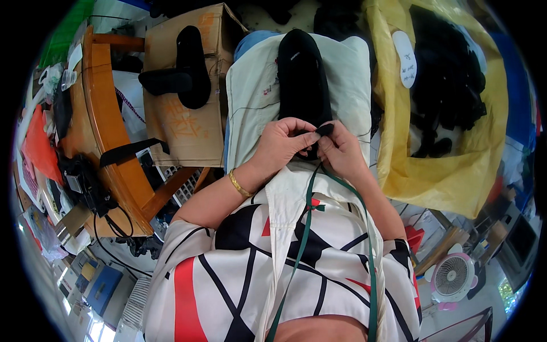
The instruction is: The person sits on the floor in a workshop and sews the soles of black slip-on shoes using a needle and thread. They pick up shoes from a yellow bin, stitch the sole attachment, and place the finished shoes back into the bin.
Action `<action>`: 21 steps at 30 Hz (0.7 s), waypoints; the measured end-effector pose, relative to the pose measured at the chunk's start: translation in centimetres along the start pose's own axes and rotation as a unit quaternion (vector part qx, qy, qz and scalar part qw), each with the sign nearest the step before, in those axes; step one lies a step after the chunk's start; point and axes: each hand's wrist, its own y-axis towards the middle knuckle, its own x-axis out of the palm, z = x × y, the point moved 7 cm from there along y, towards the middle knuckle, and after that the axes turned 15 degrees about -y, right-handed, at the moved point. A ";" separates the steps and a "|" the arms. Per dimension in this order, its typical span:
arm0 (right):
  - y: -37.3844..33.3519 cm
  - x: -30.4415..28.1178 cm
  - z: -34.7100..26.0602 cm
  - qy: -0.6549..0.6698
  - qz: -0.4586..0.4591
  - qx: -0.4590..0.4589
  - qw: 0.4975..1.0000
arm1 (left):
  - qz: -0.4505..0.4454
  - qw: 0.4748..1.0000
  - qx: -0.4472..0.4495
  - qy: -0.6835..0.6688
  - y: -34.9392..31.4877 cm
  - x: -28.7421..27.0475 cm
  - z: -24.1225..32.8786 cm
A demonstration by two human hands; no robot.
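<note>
A black fabric shoe (303,80) lies lengthwise on the pale apron (350,74) over my lap, toe pointing away from me. My left hand (282,145) is closed at its near end, thumb and forefinger pinching the black cloth edge. Right beside it, my right hand (343,153) is also closed, with a small flap of black fabric (325,130) sticking up between its fingers. The fingers cover most of the shoe's heel end. Whether a needle is in the fingers I cannot tell. A dark thread crosses the apron on the left of the shoe.
On the left, two black soles (192,68) lie crossed on a cardboard box (188,134), near a wooden stool frame (108,114). At right, a yellow bag (444,185) holds black pieces and a white insole-shaped card (404,58). A small fan (453,273) stands lower right.
</note>
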 end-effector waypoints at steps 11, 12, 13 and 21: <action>0.5 -3.8 -5.7 -0.361 0.060 -0.246 0.898 | -0.006 0.997 -0.020 0.068 0.0 0.0 0.0; 0.7 -4.3 -6.6 -0.387 0.078 -0.236 0.888 | -0.015 0.997 -0.013 0.071 0.0 0.1 0.0; 1.0 -4.6 -7.1 -0.412 0.096 -0.227 0.877 | -0.024 0.997 -0.007 0.075 0.0 0.1 -0.1; 2.6 -0.7 -3.5 -0.203 0.116 -0.225 0.946 | -0.044 0.983 0.046 0.173 -0.9 0.2 4.3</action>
